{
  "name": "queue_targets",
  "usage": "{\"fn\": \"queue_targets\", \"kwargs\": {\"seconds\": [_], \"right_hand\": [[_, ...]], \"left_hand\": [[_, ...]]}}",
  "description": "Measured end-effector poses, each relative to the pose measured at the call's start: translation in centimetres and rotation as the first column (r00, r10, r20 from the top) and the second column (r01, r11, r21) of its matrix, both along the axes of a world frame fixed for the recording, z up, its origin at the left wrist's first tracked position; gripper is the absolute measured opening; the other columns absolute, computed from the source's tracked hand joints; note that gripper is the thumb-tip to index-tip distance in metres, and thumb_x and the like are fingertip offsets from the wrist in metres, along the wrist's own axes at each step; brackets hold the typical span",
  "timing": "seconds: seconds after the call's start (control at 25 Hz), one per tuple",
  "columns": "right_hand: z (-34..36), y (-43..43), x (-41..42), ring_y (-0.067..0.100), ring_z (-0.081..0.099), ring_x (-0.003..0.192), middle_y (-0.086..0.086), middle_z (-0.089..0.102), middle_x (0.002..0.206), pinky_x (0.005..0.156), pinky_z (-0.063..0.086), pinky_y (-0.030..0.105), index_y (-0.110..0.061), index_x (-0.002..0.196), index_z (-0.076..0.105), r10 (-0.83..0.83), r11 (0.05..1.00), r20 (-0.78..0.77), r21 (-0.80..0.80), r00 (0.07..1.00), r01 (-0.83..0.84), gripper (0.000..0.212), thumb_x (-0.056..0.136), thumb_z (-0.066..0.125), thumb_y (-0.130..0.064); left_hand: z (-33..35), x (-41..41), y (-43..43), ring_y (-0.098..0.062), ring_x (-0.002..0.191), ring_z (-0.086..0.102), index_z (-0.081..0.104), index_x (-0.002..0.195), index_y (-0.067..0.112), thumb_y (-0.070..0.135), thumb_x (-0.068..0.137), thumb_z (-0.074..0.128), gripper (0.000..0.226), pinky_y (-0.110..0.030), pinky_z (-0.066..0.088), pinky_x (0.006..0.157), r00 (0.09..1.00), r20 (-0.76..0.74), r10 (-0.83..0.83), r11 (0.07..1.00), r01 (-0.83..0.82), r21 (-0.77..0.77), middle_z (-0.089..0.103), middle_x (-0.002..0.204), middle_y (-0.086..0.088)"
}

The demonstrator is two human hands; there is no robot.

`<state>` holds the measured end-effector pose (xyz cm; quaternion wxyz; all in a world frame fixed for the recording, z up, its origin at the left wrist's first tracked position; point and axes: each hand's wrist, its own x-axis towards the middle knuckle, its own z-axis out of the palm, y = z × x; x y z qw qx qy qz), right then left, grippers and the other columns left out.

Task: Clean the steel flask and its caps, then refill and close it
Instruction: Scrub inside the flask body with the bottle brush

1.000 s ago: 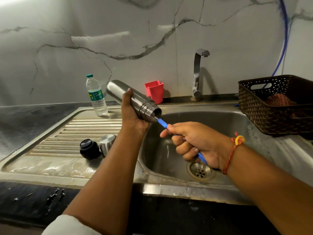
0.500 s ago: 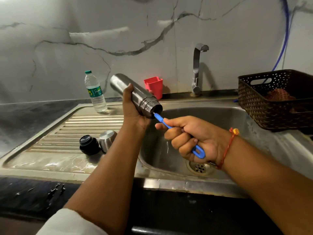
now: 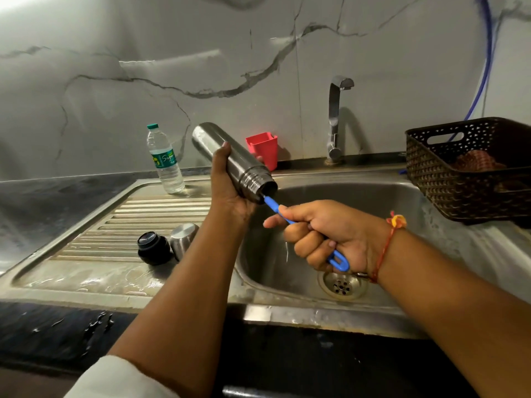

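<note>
My left hand (image 3: 230, 182) grips the steel flask (image 3: 232, 159), tilted with its open mouth pointing down-right over the sink basin (image 3: 373, 202). A blue brush handle (image 3: 275, 209) sticks out of the mouth; the brush end is hidden inside. My right hand (image 3: 324, 237) grips that handle, its loop end showing below my fingers. On the drainboard (image 3: 115, 225) to the left lie the black inner cap (image 3: 152, 247) and the steel outer cap (image 3: 184, 239), side by side.
A plastic water bottle (image 3: 165, 160) stands at the back of the drainboard. A red cup (image 3: 263, 149) and the tap (image 3: 334, 119) are behind the basin. A dark woven basket (image 3: 465, 173) sits at the right. The drain (image 3: 342, 284) lies below my right hand.
My right hand has moved closer to the flask mouth, so less blue handle shows between them. The flask stays tilted in my left hand. The caps have not moved.
</note>
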<state>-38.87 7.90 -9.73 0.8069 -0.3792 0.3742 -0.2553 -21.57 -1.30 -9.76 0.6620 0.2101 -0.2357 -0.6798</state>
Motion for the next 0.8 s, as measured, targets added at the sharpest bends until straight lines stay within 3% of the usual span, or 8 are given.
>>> {"fn": "queue_targets", "kwargs": {"seconds": [0.08,0.2,0.28,0.36,0.48,0.6,0.72,0.8], "right_hand": [[-0.3,-0.2,0.3,0.002,0.023,0.039,-0.008,0.032,0.056,0.033,0.019,0.015,-0.012,0.104,0.063,-0.145,0.966,-0.239,-0.246,0.960,0.085,0.031,0.104,0.040,-0.034],[-0.5,0.0,0.1,0.005,0.036,0.039,-0.005,0.045,0.057,0.040,0.027,0.021,-0.017,0.093,0.067,-0.447,0.730,-0.568,-0.678,0.691,-0.086,0.032,0.104,0.042,-0.032],[-0.5,-0.3,0.2,0.007,0.047,0.051,-0.004,0.052,0.063,0.048,0.032,0.024,-0.019,0.091,0.067,-0.556,0.607,-0.641,-0.748,0.529,-0.269,0.029,0.103,0.043,-0.030],[-0.6,-0.4,0.3,0.009,0.050,0.056,-0.003,0.054,0.067,0.051,0.033,0.026,-0.019,0.092,0.066,-0.580,0.583,-0.653,-0.750,0.488,-0.311,0.028,0.103,0.043,-0.030],[-0.6,-0.2,-0.3,0.005,0.040,0.041,-0.006,0.046,0.056,0.042,0.029,0.020,-0.018,0.092,0.068,-0.514,0.647,-0.559,-0.751,0.650,-0.134,0.030,0.103,0.043,-0.030],[0.1,0.3,-1.0,0.005,0.022,0.041,-0.006,0.032,0.056,0.036,0.017,0.019,-0.012,0.105,0.065,-0.257,0.878,-0.268,-0.467,0.929,0.108,0.032,0.104,0.042,-0.033],[0.4,0.7,-1.1,0.003,0.019,0.042,-0.008,0.027,0.057,0.033,0.016,0.015,-0.011,0.108,0.062,-0.067,0.975,-0.079,-0.216,0.995,0.049,0.030,0.104,0.043,-0.034],[-0.4,0.1,-0.4,0.004,0.020,0.042,-0.007,0.030,0.057,0.035,0.016,0.016,-0.012,0.104,0.063,-0.117,0.951,-0.215,-0.305,0.970,0.047,0.031,0.104,0.042,-0.035]], "left_hand": [[0.0,-0.4,0.0,-0.026,0.076,0.071,0.052,0.128,0.004,0.042,0.085,0.074,0.062,-0.039,0.062,0.075,0.998,0.060,0.025,0.998,-0.028,0.055,0.069,0.088,-0.013],[0.5,0.2,-0.6,-0.028,0.080,0.073,0.052,0.124,0.007,0.044,0.081,0.080,0.063,-0.043,0.062,0.072,0.979,0.183,0.086,0.979,-0.117,0.166,0.069,0.101,-0.014],[0.5,0.4,-0.9,-0.028,0.079,0.073,0.053,0.123,0.008,0.047,0.082,0.080,0.062,-0.044,0.062,0.066,0.968,0.221,0.117,0.963,-0.165,0.213,0.070,0.100,-0.012],[0.5,0.5,-1.0,-0.030,0.089,0.074,0.052,0.128,0.008,0.051,0.088,0.073,0.062,-0.047,0.062,0.070,0.967,0.229,0.111,0.963,-0.161,0.215,0.071,0.109,-0.014],[0.6,0.7,-0.9,-0.035,0.107,0.071,0.050,0.136,0.006,0.046,0.094,0.059,0.059,-0.053,0.059,0.085,0.987,0.153,0.058,0.986,-0.080,0.147,0.067,0.126,-0.020],[0.3,0.7,-0.8,-0.036,0.109,0.070,0.047,0.143,0.004,0.045,0.085,0.075,0.076,-0.052,0.059,0.086,0.999,-0.028,-0.018,0.999,0.019,0.035,0.066,0.125,-0.020],[-0.1,0.7,-0.7,-0.033,0.112,0.067,0.042,0.147,0.005,0.050,0.077,0.080,0.091,-0.052,0.056,0.094,0.987,-0.111,-0.116,0.992,0.109,-0.068,0.064,0.124,-0.019],[-0.2,0.0,-0.2,-0.029,0.095,0.071,0.046,0.143,0.006,0.045,0.075,0.082,0.086,-0.046,0.062,0.083,0.996,-0.047,-0.078,0.996,0.076,-0.035,0.068,0.109,-0.016]]}}
